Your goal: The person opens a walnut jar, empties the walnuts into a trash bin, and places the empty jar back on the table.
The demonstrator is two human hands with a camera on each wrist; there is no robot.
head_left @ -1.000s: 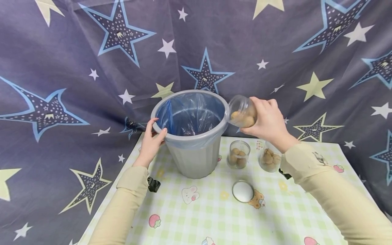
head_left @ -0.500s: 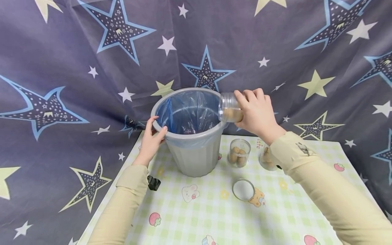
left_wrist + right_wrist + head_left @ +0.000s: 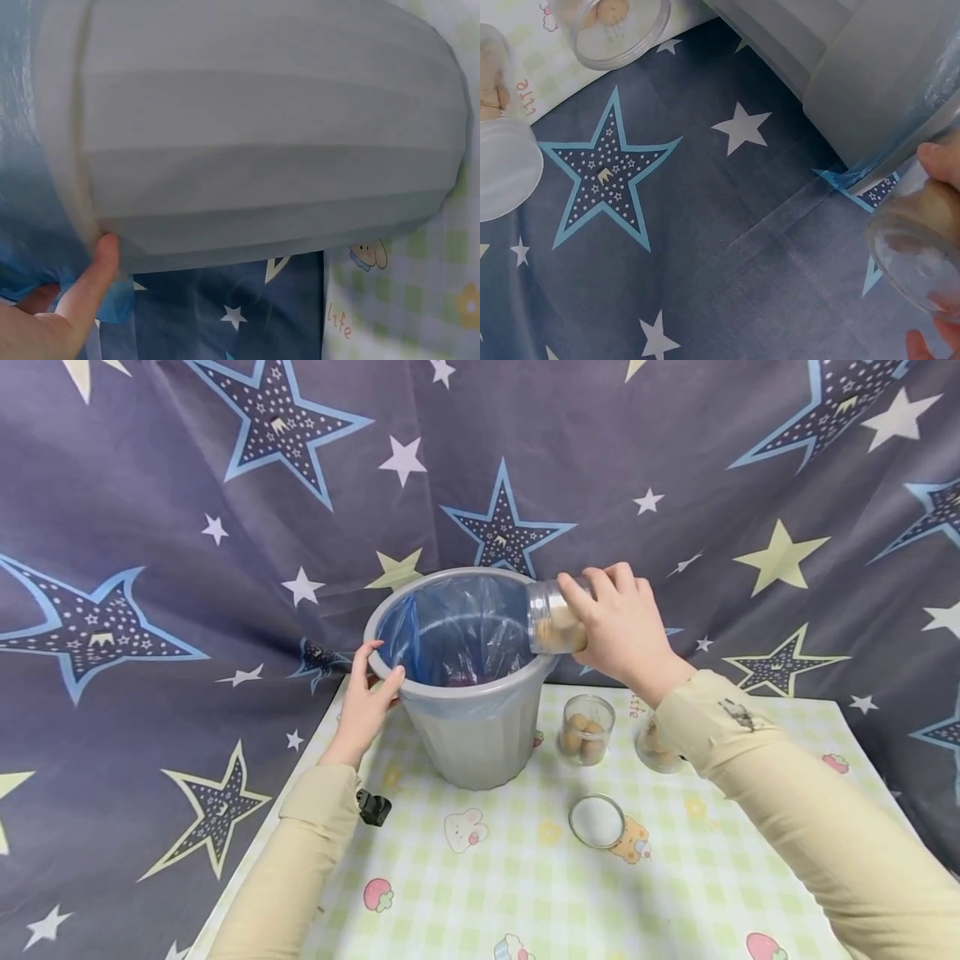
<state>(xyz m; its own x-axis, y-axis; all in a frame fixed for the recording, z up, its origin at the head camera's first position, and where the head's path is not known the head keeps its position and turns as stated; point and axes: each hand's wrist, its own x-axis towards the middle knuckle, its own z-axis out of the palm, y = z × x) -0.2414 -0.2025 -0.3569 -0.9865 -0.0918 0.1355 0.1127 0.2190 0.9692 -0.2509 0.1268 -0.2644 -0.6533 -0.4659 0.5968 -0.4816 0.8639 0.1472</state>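
A grey ribbed trash bin (image 3: pixel 480 739) stands on the table, lined with a translucent blue bag (image 3: pixel 468 635). My left hand (image 3: pixel 365 710) grips its left rim, thumb outside, as the left wrist view also shows. At the right rim, my right hand (image 3: pixel 622 627) holds a clear jar (image 3: pixel 543 614) tipped on its side, its mouth toward the bin. Several yellowish-brown round pieces (image 3: pixel 555 633) lie inside that jar. In the right wrist view the jar's base (image 3: pixel 919 266) shows between the fingers. The bin's floor is hard to make out.
Right of the bin stands an open clear jar (image 3: pixel 588 710) with brown round pieces. Another lidded jar (image 3: pixel 660 756) is partly behind my right sleeve. A round lid (image 3: pixel 597 821) lies on the checked tablecloth (image 3: pixel 517 893). Star-patterned cloth (image 3: pixel 600 460) hangs close behind.
My right hand has carried the jar left onto the bin's right rim and tipped it further over. The left hand keeps its hold on the rim. The head view has shifted slightly.
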